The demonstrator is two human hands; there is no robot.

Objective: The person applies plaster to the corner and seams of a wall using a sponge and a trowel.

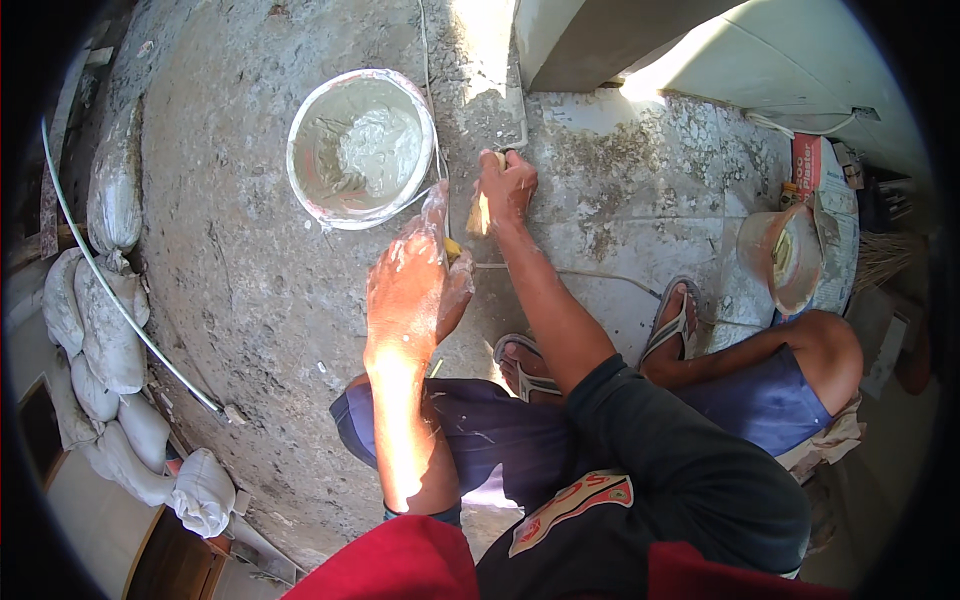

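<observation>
My left hand, smeared with wet white paste, is closed around a yellow-handled tool just below the bucket. Only a bit of the yellow handle shows beside the thumb, and the tool's kind is hidden. To its right, my right hand grips a tan brush-like tool, whose lower end fans out under the fingers. A round bucket with a paste-covered rim stands on the floor just beyond my left hand. Inside it lies thick pale grey-white paste.
Rough concrete floor spreads to the left, with stained tiles to the right. Thin cable crosses the floor near my sandalled feet. Filled white sacks line the left side. A second bucket and a red-and-white box stand right.
</observation>
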